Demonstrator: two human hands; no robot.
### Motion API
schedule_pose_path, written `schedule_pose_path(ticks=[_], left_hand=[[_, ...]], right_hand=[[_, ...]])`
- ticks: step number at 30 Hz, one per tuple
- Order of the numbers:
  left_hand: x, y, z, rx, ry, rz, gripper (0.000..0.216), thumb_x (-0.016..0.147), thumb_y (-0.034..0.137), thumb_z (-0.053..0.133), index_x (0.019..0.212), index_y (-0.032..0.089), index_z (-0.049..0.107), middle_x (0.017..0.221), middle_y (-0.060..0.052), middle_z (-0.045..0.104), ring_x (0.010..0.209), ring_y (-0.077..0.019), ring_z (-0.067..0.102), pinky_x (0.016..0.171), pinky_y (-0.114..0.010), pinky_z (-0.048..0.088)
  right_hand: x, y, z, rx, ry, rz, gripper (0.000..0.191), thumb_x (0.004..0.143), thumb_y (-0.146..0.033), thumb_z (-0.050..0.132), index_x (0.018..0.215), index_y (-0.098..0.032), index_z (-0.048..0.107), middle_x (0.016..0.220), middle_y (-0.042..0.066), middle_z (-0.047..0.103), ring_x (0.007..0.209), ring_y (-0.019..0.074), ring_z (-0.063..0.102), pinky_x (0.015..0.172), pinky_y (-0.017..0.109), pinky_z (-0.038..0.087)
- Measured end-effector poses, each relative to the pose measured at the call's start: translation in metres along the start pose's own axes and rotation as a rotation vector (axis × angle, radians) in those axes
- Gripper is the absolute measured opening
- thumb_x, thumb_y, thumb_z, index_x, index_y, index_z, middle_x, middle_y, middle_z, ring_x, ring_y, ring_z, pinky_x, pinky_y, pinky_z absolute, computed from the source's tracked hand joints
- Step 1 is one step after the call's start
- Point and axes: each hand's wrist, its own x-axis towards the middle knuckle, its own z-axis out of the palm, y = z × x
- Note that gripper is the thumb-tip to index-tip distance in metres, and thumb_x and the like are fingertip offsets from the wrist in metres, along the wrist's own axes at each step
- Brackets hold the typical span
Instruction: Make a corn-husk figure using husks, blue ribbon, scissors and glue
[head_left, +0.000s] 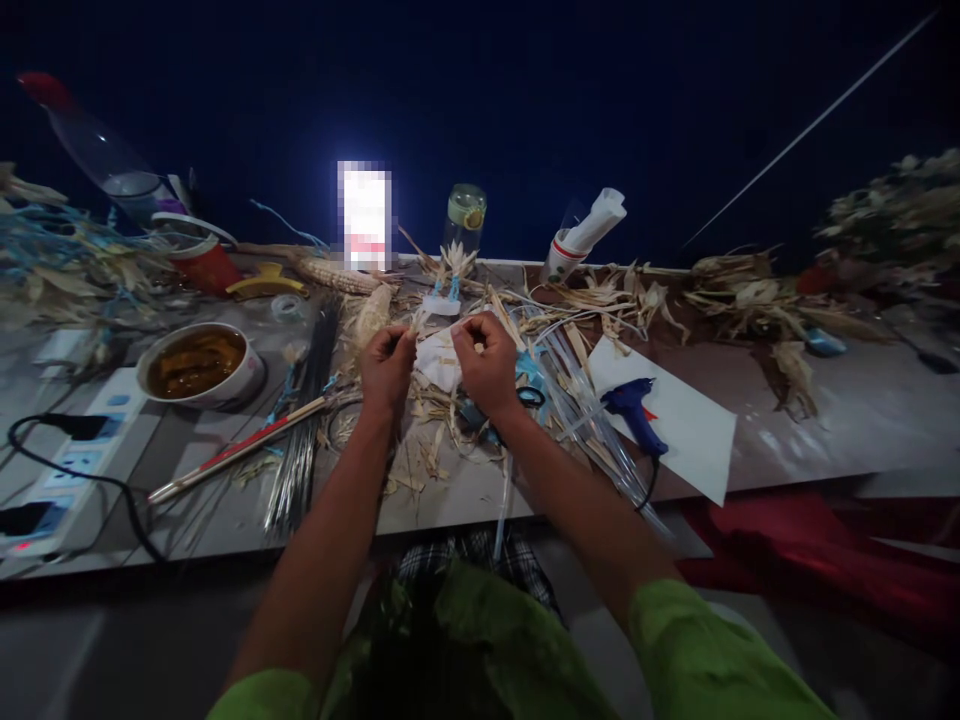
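My left hand (388, 368) is closed in a pinch over the middle of the littered table. A thin pale strip of corn husk (421, 322) sticks up from its fingertips. My right hand (487, 362), a short way to the right, has thumb and fingers pressed together; what lies between them is too small to make out. Below and between the hands is a crumpled white cloth or tissue (437, 366). Just beyond them stands a small husk flower (454, 262) with blue ties, by a white base piece (441, 305). Husk scraps (427, 440) lie around my wrists.
Left are a bowl of brown liquid (259, 372), a power strip (90, 460), a bundle of dark wires (296, 450) and a red-marked stick (240, 445). Right are clear glue sticks (581, 400) and a blue glue gun (637, 412) on white board (697, 420). A jar (465, 222) stands behind.
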Motion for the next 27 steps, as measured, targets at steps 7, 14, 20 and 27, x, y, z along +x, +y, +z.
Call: schedule_pose_path(ticks=[7,14,20,27], left_hand=[[0.001,-0.002,0.0,0.009,0.023,0.042,0.015,0.069,0.03,0.063,0.072,0.016,0.06,0.051,0.005,0.049,0.045,-0.0052,0.04,0.043,-0.018,0.031],[-0.009,0.006,0.007,0.072,-0.033,0.053,0.016,0.07,0.031,0.062,0.072,0.015,0.06,0.053,0.005,0.049,0.046,-0.0059,0.04,0.044,-0.018,0.032],[-0.012,0.006,0.007,0.241,-0.063,0.113,0.017,0.074,0.031,0.059,0.075,0.015,0.062,0.06,0.003,0.053,0.053,-0.0073,0.043,0.052,-0.02,0.036],[-0.013,0.001,0.009,0.353,-0.052,0.206,0.015,0.076,0.028,0.056,0.077,0.014,0.063,0.069,0.0,0.059,0.064,-0.0094,0.05,0.06,-0.021,0.039]], right_hand=[[0.016,0.018,-0.017,-0.098,-0.182,0.199,0.025,0.073,-0.035,0.052,0.059,-0.016,0.053,0.057,-0.002,0.051,0.057,0.0092,0.043,0.06,0.025,0.033],[0.005,0.015,0.012,0.489,-0.226,0.468,0.022,0.063,-0.029,0.06,0.081,-0.017,0.06,0.07,-0.003,0.057,0.058,0.0067,0.047,0.059,0.023,0.038],[0.003,0.018,0.026,0.545,-0.116,0.441,0.018,0.061,-0.032,0.064,0.065,-0.016,0.056,0.057,-0.006,0.048,0.054,0.0057,0.041,0.056,0.021,0.034],[-0.001,0.021,0.028,0.508,-0.078,0.454,0.02,0.06,-0.034,0.064,0.064,-0.016,0.055,0.056,-0.006,0.047,0.053,0.0061,0.039,0.054,0.021,0.034]])
